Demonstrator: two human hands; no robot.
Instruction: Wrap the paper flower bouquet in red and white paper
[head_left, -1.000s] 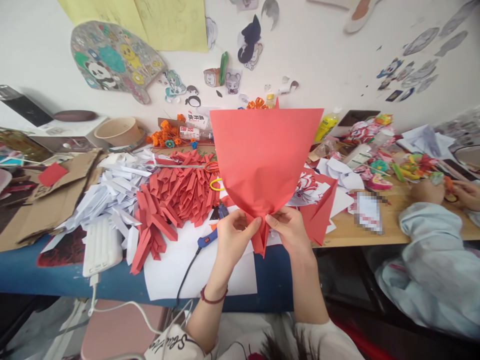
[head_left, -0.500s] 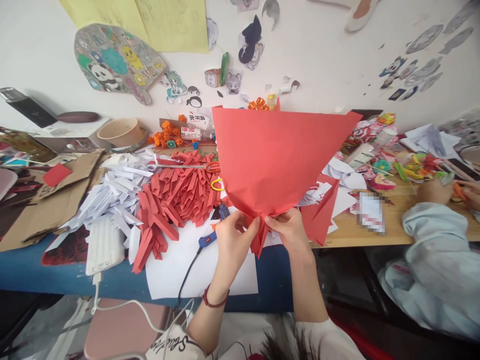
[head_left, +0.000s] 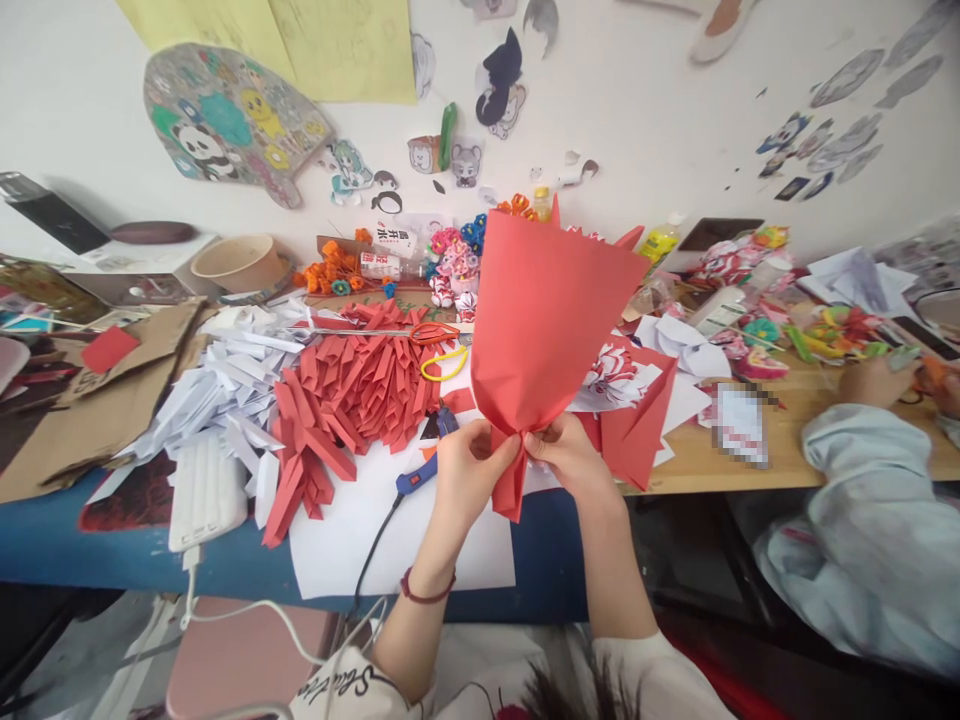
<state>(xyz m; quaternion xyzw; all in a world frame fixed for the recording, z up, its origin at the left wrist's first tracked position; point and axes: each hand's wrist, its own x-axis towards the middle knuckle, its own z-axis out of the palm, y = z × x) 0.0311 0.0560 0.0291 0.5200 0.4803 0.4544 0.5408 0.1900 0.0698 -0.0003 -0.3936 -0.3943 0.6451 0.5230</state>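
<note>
A large sheet of red paper (head_left: pixel 551 310) stands upright in front of me, fanned wide at the top and gathered narrow near its lower end. My left hand (head_left: pixel 472 465) pinches the gathered neck from the left, thumb in front. From the right, my right hand (head_left: pixel 570 455) pinches the same neck, its thumb close to the other one. A short pleated tail of the sheet hangs below my fingers. Under and left of my hands lie a blue glue gun (head_left: pixel 416 475) and a white sheet of paper (head_left: pixel 405 555).
Folded red strips (head_left: pixel 367 385) and white strips (head_left: pixel 217 385) are heaped on the left, beside a white power bank (head_left: pixel 208 490). Scissors with orange handles (head_left: pixel 433 334) lie behind. Another red paper piece (head_left: pixel 641 430) is at right. A co-worker's sleeve (head_left: pixel 862 470) is far right.
The red paper's spread top has narrowed and its right edge has drawn inward, uncovering colourful flowers behind it. Both hands keep pinching the neck in nearly the same place.
</note>
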